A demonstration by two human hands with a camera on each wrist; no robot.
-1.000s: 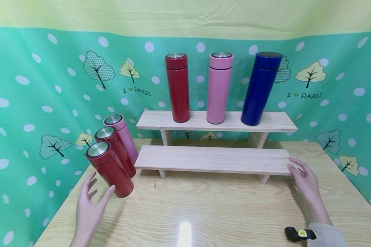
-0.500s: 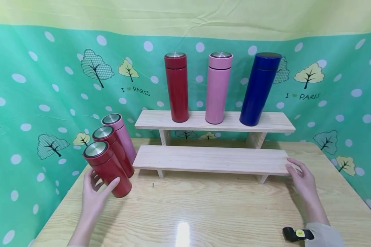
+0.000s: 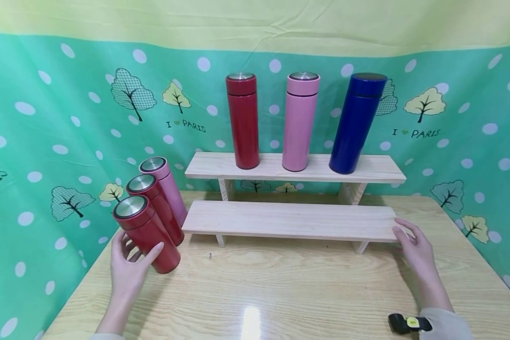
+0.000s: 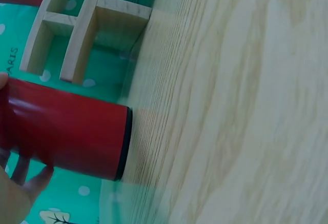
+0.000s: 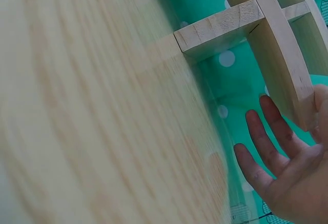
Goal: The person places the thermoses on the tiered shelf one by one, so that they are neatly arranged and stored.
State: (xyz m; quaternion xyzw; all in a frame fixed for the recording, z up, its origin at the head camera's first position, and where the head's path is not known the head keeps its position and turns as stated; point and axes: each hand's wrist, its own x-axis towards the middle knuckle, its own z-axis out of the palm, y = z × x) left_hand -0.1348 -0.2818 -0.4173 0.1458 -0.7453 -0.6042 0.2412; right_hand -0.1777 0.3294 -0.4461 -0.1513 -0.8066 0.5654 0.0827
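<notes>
At the table's left side, my left hand (image 3: 127,271) grips the nearest red thermos (image 3: 150,236), thumb on one side and fingers on the other. In the left wrist view that red thermos (image 4: 66,126) shows its black-rimmed base by the table surface. Close behind it stand a second red thermos (image 3: 163,208) and a pink thermos (image 3: 172,189). My right hand (image 3: 416,245) touches the right end of the lower wooden shelf (image 3: 289,219). From the right wrist, several fingers of the right hand (image 5: 292,167) are seen spread and fairly straight beside the board's end.
On the upper shelf (image 3: 208,165) stand a red thermos (image 3: 244,127), a pink thermos (image 3: 299,127) and a blue thermos (image 3: 354,127). Both shelves rest on wooden legs on the table (image 3: 301,283). A green dotted cloth (image 3: 34,156) hangs behind and at the sides.
My left hand has moved up to the nearest red thermos and closed round it. That thermos stays in about the same place. My right hand remains at the shelf end.
</notes>
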